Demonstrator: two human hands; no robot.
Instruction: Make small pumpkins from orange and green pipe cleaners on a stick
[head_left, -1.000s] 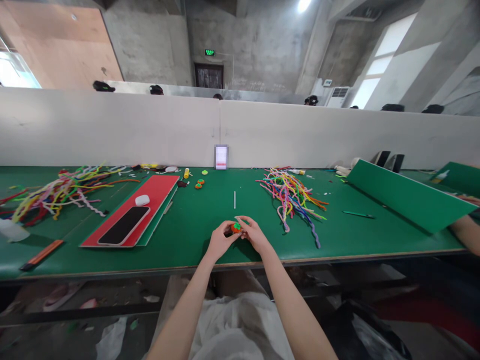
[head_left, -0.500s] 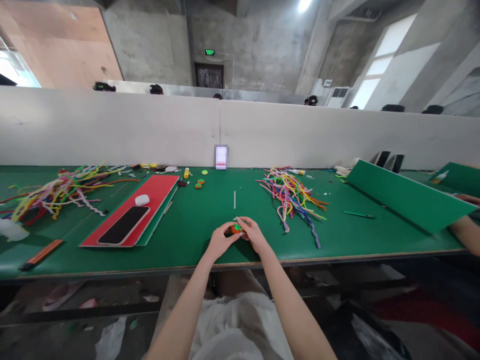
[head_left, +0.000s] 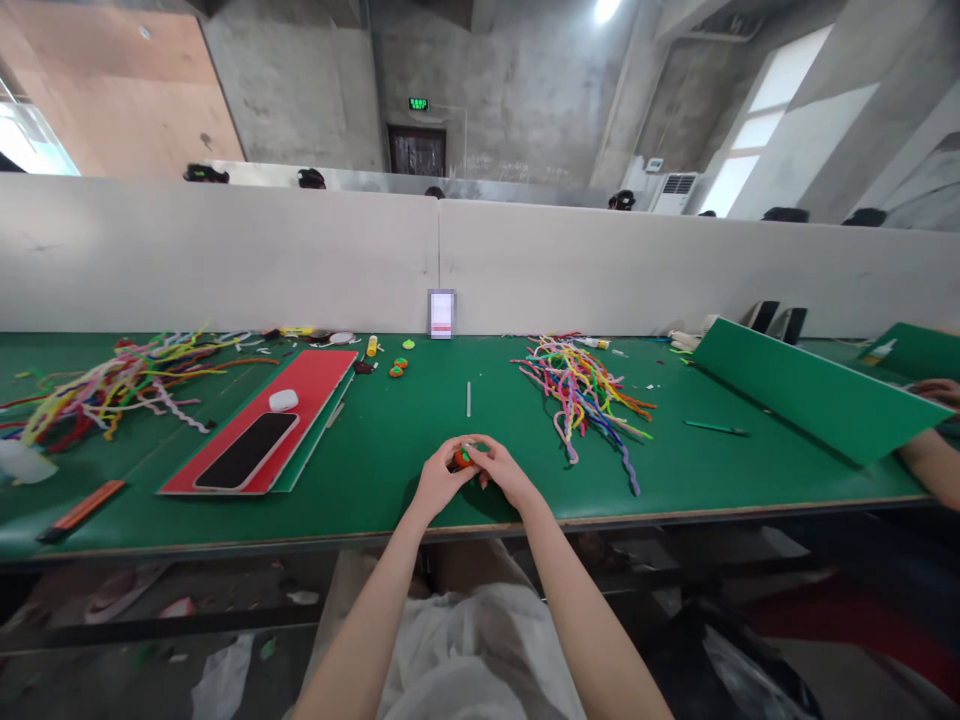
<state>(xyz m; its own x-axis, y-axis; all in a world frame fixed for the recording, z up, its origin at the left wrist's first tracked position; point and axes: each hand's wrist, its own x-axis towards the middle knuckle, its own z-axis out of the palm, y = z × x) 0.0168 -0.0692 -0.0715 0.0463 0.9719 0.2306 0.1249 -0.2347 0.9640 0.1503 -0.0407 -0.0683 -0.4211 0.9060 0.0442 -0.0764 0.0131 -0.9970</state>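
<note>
Between both hands, above the front edge of the green table, is a small orange piece (head_left: 463, 457) with a green top. My left hand (head_left: 439, 480) has its fingers closed on it from the left. From the right, the fingers of my right hand (head_left: 506, 472) curl over the same piece and partly hide it. A thin pale stick (head_left: 469, 399) lies on the table just beyond the hands. Farther back sit two similar orange and green pieces (head_left: 398, 368), with a small light green piece (head_left: 409, 344) behind them.
Fuzzy coloured stems (head_left: 585, 385) lie to the right, more (head_left: 112, 385) at far left. A red board (head_left: 307, 385) bears a phone (head_left: 247, 450) and white case (head_left: 283, 400). A green board (head_left: 817, 395) leans near another person's hand (head_left: 937, 390). A white partition (head_left: 300, 260) stands behind.
The orange piece has shifted slightly left and turned between the hands. My right fingers now cover more of it.
</note>
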